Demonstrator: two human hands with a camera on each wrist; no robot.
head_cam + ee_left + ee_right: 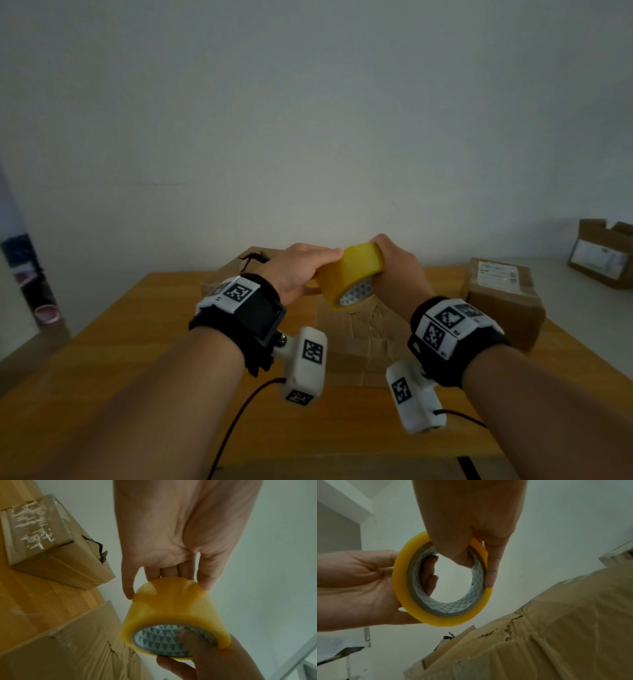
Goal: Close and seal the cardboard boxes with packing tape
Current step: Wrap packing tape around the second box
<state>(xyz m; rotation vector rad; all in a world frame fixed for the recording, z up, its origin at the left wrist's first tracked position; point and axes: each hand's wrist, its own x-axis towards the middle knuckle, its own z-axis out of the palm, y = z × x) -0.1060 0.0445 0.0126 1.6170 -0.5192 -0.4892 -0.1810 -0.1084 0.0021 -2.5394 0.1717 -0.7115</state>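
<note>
A yellow packing tape roll (pixel 349 274) with a patterned core is held in the air above a crumpled cardboard box (pixel 356 342) on the wooden table (pixel 137 342). My right hand (pixel 394 270) grips the roll with the thumb through the core (pixel 462 555) and a finger along the outer face. My left hand (pixel 301 267) holds the roll's other side; in the left wrist view its fingers and thumb (pixel 204 580) span the outer wrap of the tape roll (pixel 173 609). Through the core of the tape roll (pixel 402 585), the left fingers show curled behind it.
A smaller taped box (pixel 51 545) with a torn edge sits behind the big one at the left. A labelled sealed box (pixel 503 301) stands at the table's right edge. An open box (pixel 603 253) sits on a white surface far right. The wall is close behind.
</note>
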